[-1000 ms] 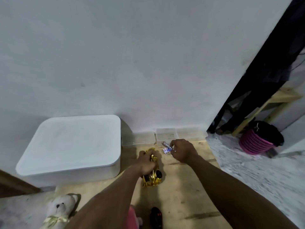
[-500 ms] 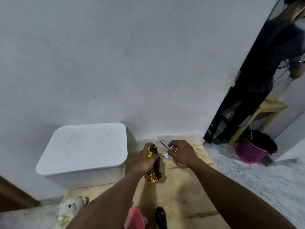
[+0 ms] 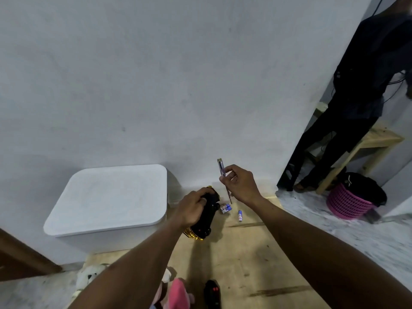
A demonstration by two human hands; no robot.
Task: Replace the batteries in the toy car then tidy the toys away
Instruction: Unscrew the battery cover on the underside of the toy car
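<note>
left hand [image 3: 191,210] grips the toy car [image 3: 201,223], black underside up, low over the wooden board [image 3: 245,259] | right hand [image 3: 242,186] pinches a screwdriver [image 3: 223,175], tip down, just right of the car | batteries [image 3: 225,208] lie on the board below the screwdriver | white lidded box [image 3: 111,197] at left, against the far wall

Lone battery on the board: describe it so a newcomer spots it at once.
Start at the white lidded box by the wall; right of it, over the wooden board, the left hand grips the toy car. Just right of the car lie blue batteries: a close group, and the lone battery by itself farther right, apart from them.
</note>
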